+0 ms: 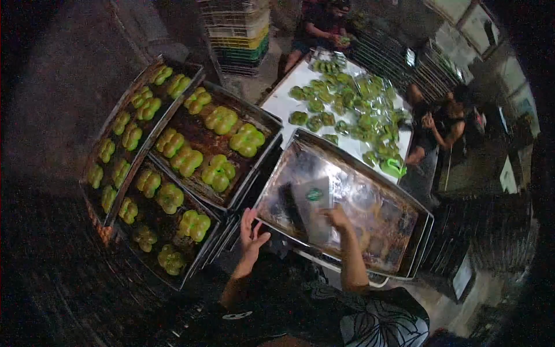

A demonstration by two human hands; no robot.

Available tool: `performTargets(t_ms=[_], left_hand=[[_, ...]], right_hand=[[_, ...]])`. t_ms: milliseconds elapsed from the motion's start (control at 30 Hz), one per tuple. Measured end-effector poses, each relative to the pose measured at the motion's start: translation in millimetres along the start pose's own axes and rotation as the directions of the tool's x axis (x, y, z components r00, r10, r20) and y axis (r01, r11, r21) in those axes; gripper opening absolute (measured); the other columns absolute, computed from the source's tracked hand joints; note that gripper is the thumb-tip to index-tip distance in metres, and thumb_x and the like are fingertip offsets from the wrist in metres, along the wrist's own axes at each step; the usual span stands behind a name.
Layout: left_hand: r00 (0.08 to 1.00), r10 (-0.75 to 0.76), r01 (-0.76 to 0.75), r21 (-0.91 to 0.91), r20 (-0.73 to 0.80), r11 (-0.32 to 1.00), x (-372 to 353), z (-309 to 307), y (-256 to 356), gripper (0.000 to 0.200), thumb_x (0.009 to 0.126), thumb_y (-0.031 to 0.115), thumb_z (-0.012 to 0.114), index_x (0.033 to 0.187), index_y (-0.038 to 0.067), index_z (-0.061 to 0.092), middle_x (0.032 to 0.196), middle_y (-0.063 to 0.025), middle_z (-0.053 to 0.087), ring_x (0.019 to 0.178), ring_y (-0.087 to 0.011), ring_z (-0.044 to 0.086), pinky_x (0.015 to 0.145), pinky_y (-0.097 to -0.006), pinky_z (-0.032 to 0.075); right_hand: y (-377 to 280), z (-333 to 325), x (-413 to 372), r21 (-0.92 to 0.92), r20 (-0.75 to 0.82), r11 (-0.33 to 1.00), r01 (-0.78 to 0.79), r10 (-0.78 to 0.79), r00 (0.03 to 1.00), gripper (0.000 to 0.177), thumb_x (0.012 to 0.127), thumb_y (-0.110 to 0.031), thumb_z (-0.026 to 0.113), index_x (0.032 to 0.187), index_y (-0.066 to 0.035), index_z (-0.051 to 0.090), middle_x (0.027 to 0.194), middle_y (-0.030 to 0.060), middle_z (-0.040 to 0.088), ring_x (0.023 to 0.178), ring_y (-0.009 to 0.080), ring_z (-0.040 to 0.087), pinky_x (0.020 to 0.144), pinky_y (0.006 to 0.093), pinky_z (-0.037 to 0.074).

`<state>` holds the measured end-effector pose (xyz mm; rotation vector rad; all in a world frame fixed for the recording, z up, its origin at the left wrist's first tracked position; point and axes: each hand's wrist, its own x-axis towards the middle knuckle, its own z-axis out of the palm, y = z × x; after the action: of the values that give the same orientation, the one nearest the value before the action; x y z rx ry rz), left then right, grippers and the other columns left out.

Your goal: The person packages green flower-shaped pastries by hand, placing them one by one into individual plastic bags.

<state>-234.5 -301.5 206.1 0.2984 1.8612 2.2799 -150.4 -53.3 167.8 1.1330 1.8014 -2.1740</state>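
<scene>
My left hand is at the near left corner of a metal baking tray, its fingers apart and nothing in them. Over the tray, my right hand has its fingers closed at the right edge of a greyish clear plastic bag with a green oval print. The exact fingertip contact is blurred. The tray under the bag is shiny and stained, with round marks on its right side.
To the left, dark trays hold green flower-shaped buns. Beyond my tray, a white table bears many bagged green buns. One person sits behind it, another at its right. Stacked crates stand at the back.
</scene>
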Motion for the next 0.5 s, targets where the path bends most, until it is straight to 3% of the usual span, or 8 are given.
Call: performTargets(t_ms=[67,133,167,233,300,333,400,500], left_hand=[[0.988,-0.023,0.005,-0.116,-0.155,0.993,27.8,-26.8,-13.9,0.047,0.074,0.009,0.059,0.117,0.004,0.042,0.098,-0.0115,0.055,0.087,-0.0224,0.056,0.077,-0.0366,0.046],[0.893,-0.375,0.448,-0.585,0.249,0.676,46.3,-91.3,-67.3,0.035,0.075,0.008,0.058,0.109,0.004,0.049,0.097,-0.0113,0.057,0.085,-0.0230,0.057,0.074,-0.0379,0.046],[0.875,-0.481,0.433,-0.535,0.055,0.725,56.4,-97.1,-35.2,0.027,0.074,0.006,0.057,0.101,0.006,0.054,0.096,-0.0117,0.058,0.084,-0.0226,0.057,0.071,-0.0358,0.046],[0.909,-0.414,0.350,-0.443,-0.055,0.826,53.9,-155.7,-59.2,0.025,0.074,0.006,0.056,0.099,0.005,0.055,0.094,-0.0117,0.058,0.083,-0.0230,0.057,0.070,-0.0352,0.046],[0.925,-0.346,0.283,-0.321,-0.158,0.904,16.6,-196.1,-95.9,0.024,0.074,0.005,0.056,0.097,0.004,0.055,0.092,-0.0118,0.058,0.082,-0.0235,0.057,0.070,-0.0346,0.046],[0.875,-0.455,0.266,-0.619,-0.167,0.739,-6.1,-211.9,-115.0,0.023,0.073,0.004,0.056,0.097,0.004,0.056,0.092,-0.0116,0.057,0.083,-0.0227,0.055,0.071,-0.0349,0.045],[0.774,-0.631,0.087,-0.977,-0.057,0.195,-47.2,-241.4,-150.1,0.023,0.072,0.002,0.056,0.095,0.004,0.057,0.093,-0.0112,0.056,0.085,-0.0211,0.053,0.073,-0.0354,0.043],[0.727,-0.636,-0.336,-0.673,0.260,-0.659,-52.6,-295.5,-186.3,0.023,0.071,-0.002,0.056,0.093,0.005,0.058,0.095,-0.0105,0.053,0.089,-0.0186,0.049,0.076,-0.0362,0.041]], right_hand=[[-62.2,100.1,12.4,-0.210,0.380,0.950,0.230,-0.137,0.915,0.036,0.069,-0.022,0.064,0.096,0.001,0.057,0.084,0.0080,0.061,0.069,0.0145,0.056,0.062,0.0264,0.044],[-105.2,182.2,33.8,-0.355,0.700,0.769,0.532,-0.158,0.696,0.049,0.074,-0.034,0.059,0.104,0.003,0.051,0.096,0.0128,0.058,0.086,0.0207,0.055,0.076,0.0314,0.042],[-135.3,223.0,45.9,-0.349,0.817,0.656,0.670,-0.137,0.560,0.053,0.076,-0.039,0.056,0.106,0.004,0.049,0.099,0.0146,0.056,0.090,0.0226,0.054,0.078,0.0327,0.041],[-195.9,303.9,71.5,-0.432,0.682,0.550,0.715,-0.319,0.658,0.058,0.079,-0.049,0.044,0.107,0.002,0.049,0.103,0.0218,0.052,0.097,0.0298,0.051,0.084,0.0355,0.038],[-232.2,387.7,126.9,-0.403,0.668,0.053,0.913,-0.665,0.334,0.059,0.078,-0.056,0.039,0.102,-0.004,0.054,0.100,0.0178,0.053,0.101,0.0319,0.045,0.089,0.0457,0.031],[-241.0,434.5,174.1,-0.411,0.710,-0.093,0.907,-0.657,0.254,0.064,0.077,-0.060,0.036,0.096,-0.003,0.058,0.101,0.0166,0.053,0.107,0.0306,0.040,0.089,0.0507,0.027],[-271.1,492.0,228.0,-0.590,0.785,-0.323,0.740,-0.442,0.433,0.066,0.077,-0.061,0.034,0.092,-0.003,0.060,0.100,0.0157,0.054,0.103,0.0302,0.045,0.088,0.0469,0.030],[-279.7,495.5,253.4,-0.620,0.785,-0.305,0.723,-0.244,0.570,0.067,0.076,-0.063,0.034,0.087,-0.002,0.061,0.094,0.0154,0.056,0.094,0.0301,0.051,0.085,0.0425,0.035]])
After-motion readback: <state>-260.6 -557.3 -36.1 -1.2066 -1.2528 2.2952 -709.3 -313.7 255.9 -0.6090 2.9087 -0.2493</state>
